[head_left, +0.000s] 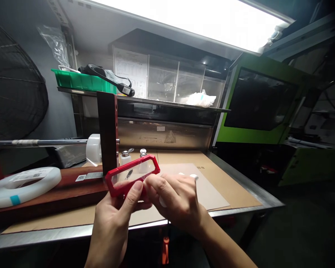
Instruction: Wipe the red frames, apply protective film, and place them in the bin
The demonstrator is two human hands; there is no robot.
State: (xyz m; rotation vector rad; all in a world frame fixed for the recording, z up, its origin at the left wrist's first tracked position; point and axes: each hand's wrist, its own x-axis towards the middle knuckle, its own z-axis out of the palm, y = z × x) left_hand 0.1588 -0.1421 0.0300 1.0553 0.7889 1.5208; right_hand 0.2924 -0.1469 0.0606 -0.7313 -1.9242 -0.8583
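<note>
A red plastic frame with a clear window is tilted up in front of me, above the table. My left hand grips it from below, thumb on its lower bar. My right hand is closed, its fingertips pinched against the frame's lower right edge. Bits of something white show past the knuckles; I cannot make out what it is. Behind the frame stand two small bottles, one with its metal lid flipped up and another partly seen through the window.
Cardboard and a pale sheet cover the metal-edged table. On the left, a roll of clear film lies on a dark red stand with an upright post. A shelf behind bears a green bin and a white bag.
</note>
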